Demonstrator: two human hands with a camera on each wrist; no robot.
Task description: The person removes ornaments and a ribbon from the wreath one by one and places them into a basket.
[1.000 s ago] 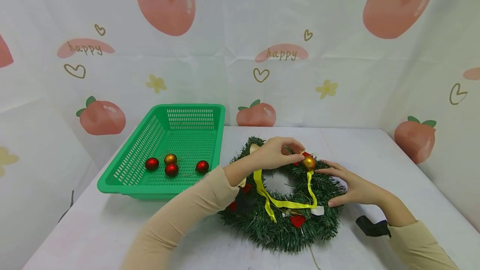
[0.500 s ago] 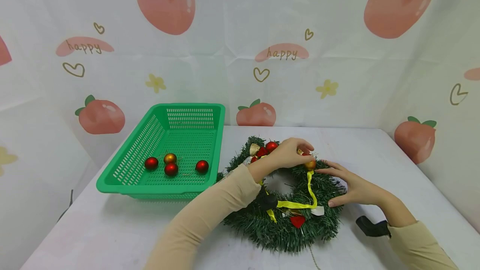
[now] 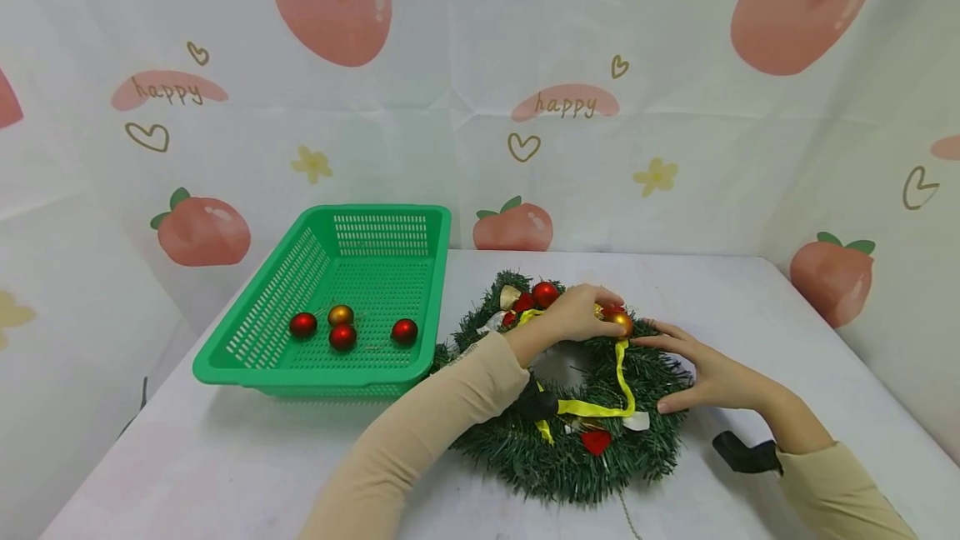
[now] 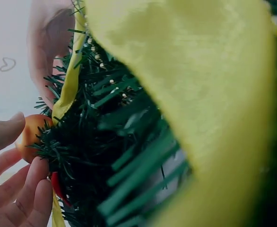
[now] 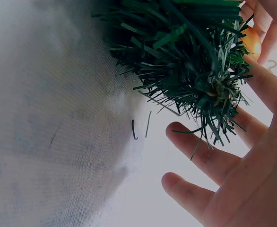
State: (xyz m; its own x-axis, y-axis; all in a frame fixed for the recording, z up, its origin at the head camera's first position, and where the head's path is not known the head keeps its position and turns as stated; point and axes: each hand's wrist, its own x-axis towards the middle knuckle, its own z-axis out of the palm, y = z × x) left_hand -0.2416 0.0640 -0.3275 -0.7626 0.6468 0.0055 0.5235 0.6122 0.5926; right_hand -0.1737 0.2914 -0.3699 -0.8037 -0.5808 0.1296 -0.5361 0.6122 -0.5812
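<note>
A green tinsel wreath [image 3: 555, 473] lies on the table, trimmed with a yellow ribbon [image 3: 592, 411], red and gold pieces and a red ball [image 3: 545, 293] at its back. My left hand [image 3: 577, 319] reaches across it and pinches a gold Christmas ball [image 3: 621, 323] at its back right. In the left wrist view the thumb and fingers [image 4: 32, 187] surround that ball [image 4: 32, 135], which sits against the tinsel. My right hand [image 3: 712, 377] rests along the wreath's right side, its fingers spread apart and nearly straight in the right wrist view, touching the tinsel [image 5: 190, 61].
Left of the wreath stands a green plastic basket [image 3: 315, 377] holding red balls [image 3: 342, 337] and a gold ball [image 3: 341, 316]. A white cloth covers the table [image 3: 225, 473]. Behind hangs a white curtain [image 3: 420, 148] printed with peaches.
My left hand has shifted a little to the right and closer over the gold ball, uncovering the red ball at the wreath's back. The right hand has stayed in place.
</note>
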